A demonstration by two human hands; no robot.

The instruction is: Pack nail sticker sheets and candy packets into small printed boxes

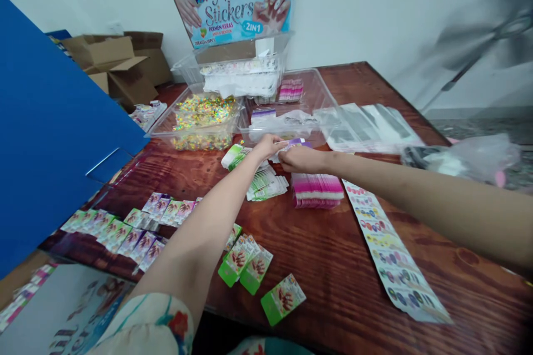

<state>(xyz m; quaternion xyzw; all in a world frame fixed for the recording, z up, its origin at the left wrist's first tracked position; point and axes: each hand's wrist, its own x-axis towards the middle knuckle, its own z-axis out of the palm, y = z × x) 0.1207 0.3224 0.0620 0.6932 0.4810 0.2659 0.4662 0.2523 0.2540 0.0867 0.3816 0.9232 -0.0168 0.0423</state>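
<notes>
My left hand [268, 147] and my right hand [303, 159] meet near the middle of the table, in front of the clear trays. Between them is a small purple-and-white packet [297, 142], pinched by the fingers of both hands and partly hidden by them. Right below my left hand lies a fanned pile of green-and-white packets [263, 182]. A thick stack of pink-and-white packets [317, 189] stands just under my right hand. Nearer to me, several green nail-sticker packets [283, 298] lie loose on the wood.
Clear trays hold yellow candies [204, 113], white strips [244, 80] and pink packets [290, 90]. A long sticker sheet [391, 255] lies at right, plastic bags [370, 126] behind it. Rows of packets [112, 233] lie left, beside a blue panel [54, 138]. Cardboard boxes [116, 64] stand behind.
</notes>
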